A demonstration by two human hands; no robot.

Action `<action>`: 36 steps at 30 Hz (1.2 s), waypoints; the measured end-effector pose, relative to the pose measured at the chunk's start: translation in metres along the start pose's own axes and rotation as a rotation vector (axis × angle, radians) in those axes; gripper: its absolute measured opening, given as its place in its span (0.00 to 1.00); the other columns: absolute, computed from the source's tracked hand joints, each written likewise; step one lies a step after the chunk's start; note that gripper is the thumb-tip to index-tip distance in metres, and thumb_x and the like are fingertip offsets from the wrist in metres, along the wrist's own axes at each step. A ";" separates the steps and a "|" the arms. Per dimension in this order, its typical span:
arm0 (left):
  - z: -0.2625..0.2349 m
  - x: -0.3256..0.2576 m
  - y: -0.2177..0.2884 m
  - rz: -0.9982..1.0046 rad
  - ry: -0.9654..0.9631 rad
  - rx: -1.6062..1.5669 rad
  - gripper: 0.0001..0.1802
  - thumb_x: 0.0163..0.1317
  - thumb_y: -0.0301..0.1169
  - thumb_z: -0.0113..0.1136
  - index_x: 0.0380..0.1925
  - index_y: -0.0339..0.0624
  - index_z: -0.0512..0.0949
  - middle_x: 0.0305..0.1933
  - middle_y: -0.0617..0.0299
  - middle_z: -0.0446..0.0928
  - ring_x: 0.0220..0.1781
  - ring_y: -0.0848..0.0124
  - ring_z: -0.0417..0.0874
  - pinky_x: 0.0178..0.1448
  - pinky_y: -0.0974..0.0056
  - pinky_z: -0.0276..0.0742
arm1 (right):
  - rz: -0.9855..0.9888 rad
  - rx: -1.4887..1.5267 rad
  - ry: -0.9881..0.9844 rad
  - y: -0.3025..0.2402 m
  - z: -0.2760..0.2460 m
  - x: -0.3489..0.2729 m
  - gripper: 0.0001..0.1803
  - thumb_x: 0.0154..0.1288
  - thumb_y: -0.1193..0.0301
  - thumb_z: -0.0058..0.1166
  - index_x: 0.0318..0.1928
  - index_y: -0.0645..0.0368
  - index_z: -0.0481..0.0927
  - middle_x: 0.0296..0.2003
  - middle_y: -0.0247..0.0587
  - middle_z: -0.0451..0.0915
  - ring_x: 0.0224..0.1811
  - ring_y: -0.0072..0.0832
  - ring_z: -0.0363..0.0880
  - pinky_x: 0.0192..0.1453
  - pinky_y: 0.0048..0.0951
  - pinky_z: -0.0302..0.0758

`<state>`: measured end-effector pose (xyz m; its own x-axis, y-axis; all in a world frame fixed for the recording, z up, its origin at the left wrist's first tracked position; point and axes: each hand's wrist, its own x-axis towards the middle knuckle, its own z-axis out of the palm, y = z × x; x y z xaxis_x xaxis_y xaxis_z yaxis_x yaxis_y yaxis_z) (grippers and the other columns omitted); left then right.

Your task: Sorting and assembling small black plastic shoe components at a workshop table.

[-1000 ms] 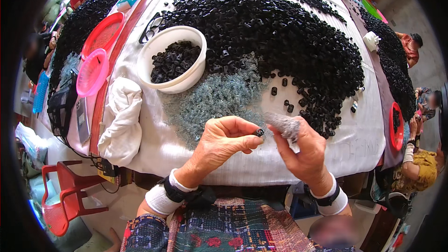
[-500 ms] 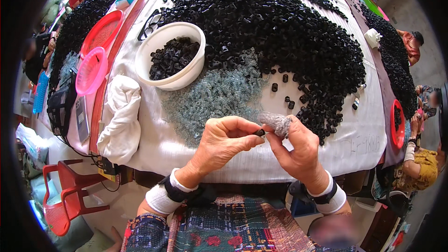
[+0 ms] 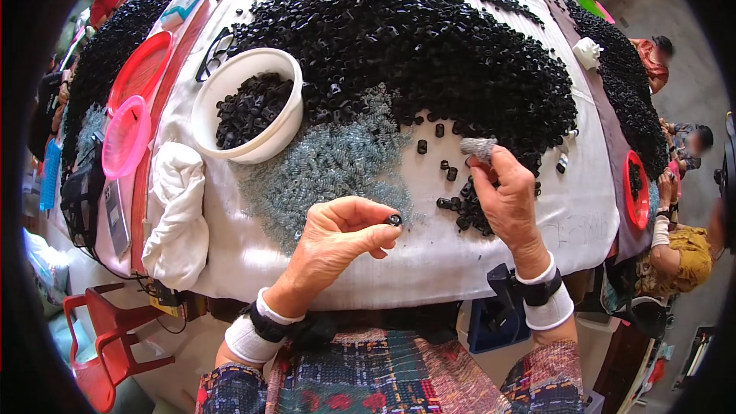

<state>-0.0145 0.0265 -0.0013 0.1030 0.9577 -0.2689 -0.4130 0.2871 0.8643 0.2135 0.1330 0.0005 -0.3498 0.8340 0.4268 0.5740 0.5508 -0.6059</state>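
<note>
My left hand [image 3: 337,236] pinches a small black hollow cylinder [image 3: 394,219] between thumb and forefinger, above the bare white cloth at the table's near side. Farther right, my right hand [image 3: 507,192] reaches over the near edge of the black pieces. A grey, rough-textured clump [image 3: 479,147] sits at its curled fingertips; whether it is tangled springs or a wrap is unclear. Between the hands and the white bowl spreads a heap of thin bluish-grey springs [image 3: 322,169]. Behind it lies a large pile of black cylinders [image 3: 429,46], with several loose ones near my right hand.
A white bowl [image 3: 288,126] of black parts stands left of the springs. Beyond it are glasses [image 3: 215,54], a rumpled white cloth [image 3: 175,207], a phone [image 3: 116,218] and pink [image 3: 142,155] and red baskets [image 3: 164,40]. A red chair [image 3: 126,330] stands lower left. Other people work at both sides.
My hands have moved apart. The right went forward and right with the grey clump, toward the black pieces; the left drew slightly left, still pinching a black cylinder. The whole view has shifted a little.
</note>
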 end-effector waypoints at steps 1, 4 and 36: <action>-0.002 0.000 -0.001 -0.001 -0.002 -0.001 0.09 0.56 0.22 0.66 0.38 0.33 0.81 0.34 0.56 0.83 0.31 0.74 0.82 0.36 0.69 0.80 | -0.087 -0.109 -0.016 0.003 0.003 0.002 0.09 0.59 0.84 0.53 0.42 0.66 0.79 0.33 0.41 0.80 0.33 0.25 0.79 0.37 0.23 0.75; -0.006 0.001 -0.002 -0.028 0.009 -0.026 0.09 0.56 0.22 0.66 0.37 0.34 0.80 0.34 0.56 0.83 0.31 0.74 0.82 0.35 0.69 0.80 | -0.113 -0.152 -0.066 0.003 0.013 0.009 0.09 0.57 0.85 0.53 0.39 0.66 0.78 0.32 0.46 0.78 0.33 0.35 0.79 0.38 0.28 0.76; -0.003 -0.007 0.001 -0.014 0.007 -0.012 0.09 0.57 0.23 0.65 0.38 0.33 0.81 0.35 0.56 0.83 0.33 0.73 0.82 0.37 0.69 0.80 | -0.239 -0.061 -0.144 -0.005 0.021 0.000 0.12 0.53 0.84 0.54 0.40 0.65 0.77 0.34 0.44 0.80 0.37 0.43 0.78 0.43 0.37 0.77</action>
<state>-0.0185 0.0201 0.0002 0.1020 0.9535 -0.2837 -0.4229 0.2997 0.8552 0.1952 0.1311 -0.0110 -0.5793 0.6793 0.4506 0.5045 0.7330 -0.4563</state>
